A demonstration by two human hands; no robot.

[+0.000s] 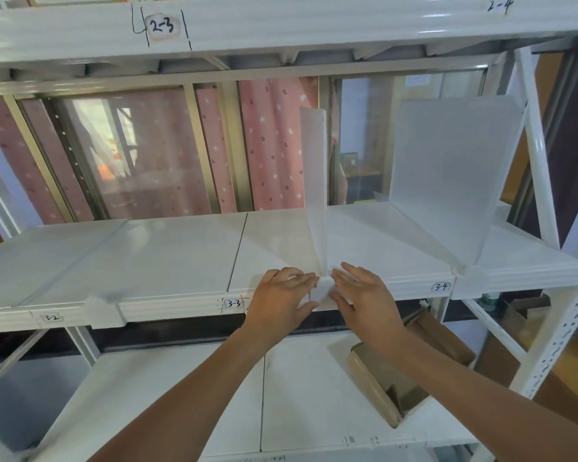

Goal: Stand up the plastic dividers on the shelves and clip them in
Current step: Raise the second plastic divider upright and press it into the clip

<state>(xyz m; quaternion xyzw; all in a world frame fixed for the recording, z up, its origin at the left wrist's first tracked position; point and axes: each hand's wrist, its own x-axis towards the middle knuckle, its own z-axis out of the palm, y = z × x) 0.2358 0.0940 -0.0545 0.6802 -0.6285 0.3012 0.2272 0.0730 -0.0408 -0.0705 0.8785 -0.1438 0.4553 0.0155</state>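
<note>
A translucent white plastic divider (pixel 315 181) stands upright, edge-on to me, in the middle of the white shelf (pixel 167 255). Its front clip (pixel 322 288) sits over the shelf's front lip. My left hand (pixel 281 298) grips the clip from the left with curled fingers. From the right, my right hand (pixel 361 291) presses against the clip with its fingers stretched out. A second divider (pixel 447 175) stands upright further right, near label 3-4. A third divider (pixel 77 258) lies flat on the left part of the shelf, its clip (pixel 106 310) at the front lip.
Handwritten labels 3-2 (pixel 51 317), 3-3 (pixel 233 303) and 3-4 (pixel 441 287) mark the front lip. The shelf above (pixel 281 25) hangs low. An open cardboard box (pixel 401 371) lies on the lower shelf. A white upright post (pixel 554 345) frames the right side.
</note>
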